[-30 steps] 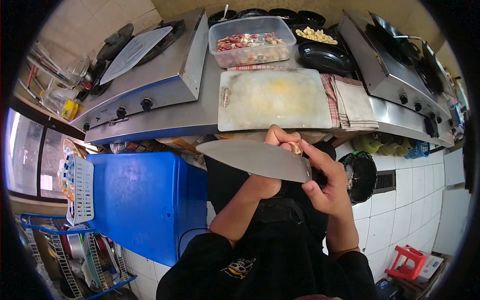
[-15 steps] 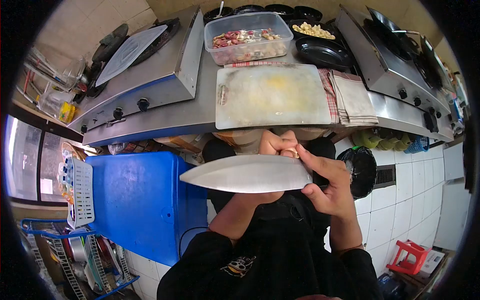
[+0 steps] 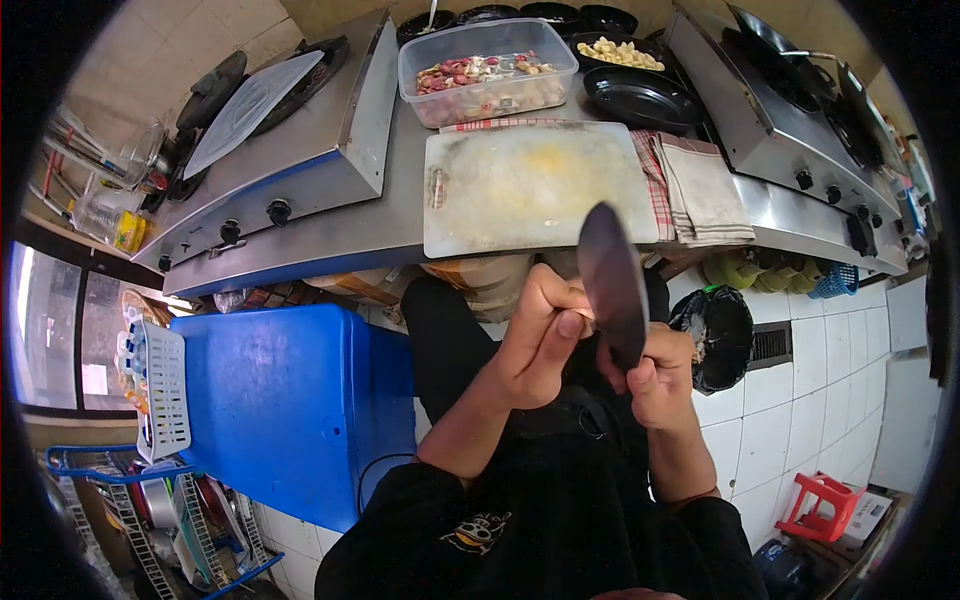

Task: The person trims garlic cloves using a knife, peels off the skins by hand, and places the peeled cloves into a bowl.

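My right hand (image 3: 655, 378) is closed round a large kitchen knife (image 3: 613, 285). Its blade points up and away from me, with the broad side in shadow. The handle is mostly hidden by my fingers. Just left of the blade, my left hand (image 3: 540, 338) pinches a small pale piece that looks like a garlic clove (image 3: 586, 312), partly hidden by fingers and blade. Both hands are above my lap, in front of a white cutting board (image 3: 520, 190) with yellowish stains. Behind the board stands a clear plastic box (image 3: 490, 105) of reddish and whitish unpeeled bulbs.
A black bowl of peeled cloves (image 3: 620, 54) and a black oval dish (image 3: 642, 100) stand behind the board. Folded cloths (image 3: 700, 195) lie at its right. Stoves (image 3: 280, 170) flank it. A lined bin (image 3: 715, 340) is right of my knees; a blue cooler box (image 3: 265, 400) stands left.
The knife has swung from lying sideways, blade tip to the left, to pointing up and away. My left hand, formerly partly behind the blade, now shows beside it. The view shifted slightly.
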{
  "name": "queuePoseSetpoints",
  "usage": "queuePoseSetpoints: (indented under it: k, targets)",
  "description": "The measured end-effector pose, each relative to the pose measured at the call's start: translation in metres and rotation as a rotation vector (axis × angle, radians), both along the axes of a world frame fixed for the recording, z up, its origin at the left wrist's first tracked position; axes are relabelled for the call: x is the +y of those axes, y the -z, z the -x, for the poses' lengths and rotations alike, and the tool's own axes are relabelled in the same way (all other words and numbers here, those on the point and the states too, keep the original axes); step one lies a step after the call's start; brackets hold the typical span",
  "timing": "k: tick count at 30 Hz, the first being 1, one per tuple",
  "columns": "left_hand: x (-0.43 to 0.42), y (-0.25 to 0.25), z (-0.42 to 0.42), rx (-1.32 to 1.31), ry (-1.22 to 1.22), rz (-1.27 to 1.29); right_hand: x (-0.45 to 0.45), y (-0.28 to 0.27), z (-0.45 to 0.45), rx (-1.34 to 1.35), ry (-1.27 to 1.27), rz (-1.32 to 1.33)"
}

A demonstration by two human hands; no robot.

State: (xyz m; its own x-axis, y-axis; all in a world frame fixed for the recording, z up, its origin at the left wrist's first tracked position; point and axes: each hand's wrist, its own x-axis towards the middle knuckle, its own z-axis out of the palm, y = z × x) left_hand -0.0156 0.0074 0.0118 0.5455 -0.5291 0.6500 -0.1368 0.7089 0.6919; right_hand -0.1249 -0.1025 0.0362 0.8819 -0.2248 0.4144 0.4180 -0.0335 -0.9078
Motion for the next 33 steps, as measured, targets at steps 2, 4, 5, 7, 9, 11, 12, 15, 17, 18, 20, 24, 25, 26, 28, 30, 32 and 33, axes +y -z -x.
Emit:
queuePoseSetpoints:
  k: [2, 4, 5, 7, 9, 11, 12, 15, 17, 18, 20, 24, 25, 26, 28, 30, 32, 33]
  targets:
    - [0.0, 0.0, -0.001, 0.063, 0.087, 0.012, -0.001, 0.006, 0.005, 0.042, -0.027, -0.074]
    - [0.002, -0.001, -0.004, 0.058, 0.075, -0.072, 0.0, 0.009, 0.006, 0.084, -0.047, -0.147]
    - [0.003, -0.003, -0.004, 0.055, 0.057, -0.154, 0.003, 0.008, 0.003, 0.057, 0.057, -0.098]
    - [0.002, -0.008, -0.004, 0.086, -0.053, -0.193, 0.003, 0.006, -0.002, 0.036, 0.195, 0.056]
    - [0.003, -0.007, -0.012, -0.16, -0.208, -0.277, 0.004, 0.014, -0.002, 0.045, 0.178, -0.008]
    - [0.002, -0.003, -0.012, -0.086, -0.208, -0.227, 0.005, 0.018, 0.003, 0.123, 0.084, -0.171]
    - [0.001, -0.001, -0.011, -0.006, -0.146, -0.187, 0.007, 0.017, 0.002, 0.124, 0.081, -0.173]
    - [0.003, 0.006, -0.01, 0.083, -0.053, -0.126, 0.01, 0.016, -0.002, 0.155, 0.02, -0.5]
    - [0.001, 0.005, -0.006, 0.272, 0.057, -0.133, 0.011, 0.016, -0.001, 0.15, 0.017, -0.521]
    - [-0.001, 0.006, -0.006, 0.274, 0.056, -0.133, 0.012, 0.017, -0.001, 0.147, 0.013, -0.542]
    - [-0.007, 0.007, -0.006, 0.172, -0.039, -0.188, 0.015, 0.013, -0.003, 0.168, 0.061, -0.508]
    - [-0.008, 0.013, -0.001, 0.129, -0.053, -0.217, 0.017, 0.013, -0.004, 0.211, 0.143, -0.443]
    - [-0.008, 0.014, -0.001, 0.129, -0.052, -0.219, 0.017, 0.013, -0.004, 0.211, 0.144, -0.445]
    - [-0.007, 0.015, -0.001, 0.248, -0.022, -0.214, 0.017, 0.013, -0.004, 0.207, 0.136, -0.456]
    - [-0.009, 0.014, -0.002, 0.399, 0.008, -0.185, 0.018, 0.012, -0.005, 0.202, 0.126, -0.466]
    - [-0.012, 0.012, 0.0, 0.44, 0.008, -0.13, 0.02, 0.012, -0.005, 0.212, 0.127, -0.478]
    - [-0.013, 0.013, -0.001, 0.481, 0.008, -0.075, 0.017, 0.013, -0.003, 0.195, 0.126, -0.428]
    - [-0.013, 0.017, -0.003, 0.464, 0.013, -0.071, 0.015, 0.013, -0.002, 0.178, 0.126, -0.379]
